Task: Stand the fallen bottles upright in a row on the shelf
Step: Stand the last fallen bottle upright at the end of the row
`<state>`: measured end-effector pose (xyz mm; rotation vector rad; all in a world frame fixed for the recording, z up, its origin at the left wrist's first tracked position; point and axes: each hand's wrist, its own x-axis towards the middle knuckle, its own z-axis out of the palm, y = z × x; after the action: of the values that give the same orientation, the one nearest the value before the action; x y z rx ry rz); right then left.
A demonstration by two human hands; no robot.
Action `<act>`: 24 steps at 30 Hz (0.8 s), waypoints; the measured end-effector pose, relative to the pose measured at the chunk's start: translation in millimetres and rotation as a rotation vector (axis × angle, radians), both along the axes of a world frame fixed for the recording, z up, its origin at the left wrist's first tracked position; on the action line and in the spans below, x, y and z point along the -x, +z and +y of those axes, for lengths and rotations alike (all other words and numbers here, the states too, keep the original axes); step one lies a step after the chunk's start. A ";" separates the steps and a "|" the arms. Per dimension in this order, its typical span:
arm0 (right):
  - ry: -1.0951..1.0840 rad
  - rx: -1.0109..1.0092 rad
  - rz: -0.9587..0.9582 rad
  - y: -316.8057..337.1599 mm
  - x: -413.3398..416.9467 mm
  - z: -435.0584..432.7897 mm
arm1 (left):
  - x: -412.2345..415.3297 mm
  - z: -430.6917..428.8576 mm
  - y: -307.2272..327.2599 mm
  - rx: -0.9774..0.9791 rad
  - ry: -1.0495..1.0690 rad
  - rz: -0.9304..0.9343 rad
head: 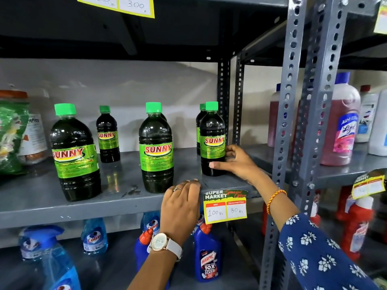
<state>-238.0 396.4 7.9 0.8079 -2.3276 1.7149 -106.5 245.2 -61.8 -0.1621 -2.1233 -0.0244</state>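
Several dark Sunny bottles with green caps stand upright on the grey shelf (117, 185). A large bottle (74, 153) is at the left, a small one (107, 135) behind it, another large one (156, 149) in the middle. At the right stands a small bottle (212, 139) with one more (200, 122) partly hidden behind it. My right hand (236, 162) wraps the lower part of that front right bottle, thumb across its front. My left hand (181, 204) rests on the shelf's front edge, fingers curled over it, holding nothing.
A price tag (225, 207) hangs on the shelf edge next to my left hand. Grey perforated posts (287, 114) bound the bay at the right, with pink cleaner bottles (341, 126) beyond. Blue spray bottles (94, 237) and Harpic bottles (207, 254) stand on the shelf below. A green packet (11, 139) sits far left.
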 end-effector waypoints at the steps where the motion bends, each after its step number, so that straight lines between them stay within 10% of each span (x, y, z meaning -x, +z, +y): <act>1: -0.011 -0.006 0.004 1.2 0.5 -0.1 | 0.5 -0.6 0.2 0.002 -0.002 0.006; 24: -0.058 -0.080 0.093 -11.5 -32.1 16.5 | 0.7 -3.2 -2.5 -0.037 0.033 -0.015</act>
<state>-205.9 412.9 -3.5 0.8066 -2.3463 1.5361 -107.1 242.0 -64.3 -0.1058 -2.1385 -0.0452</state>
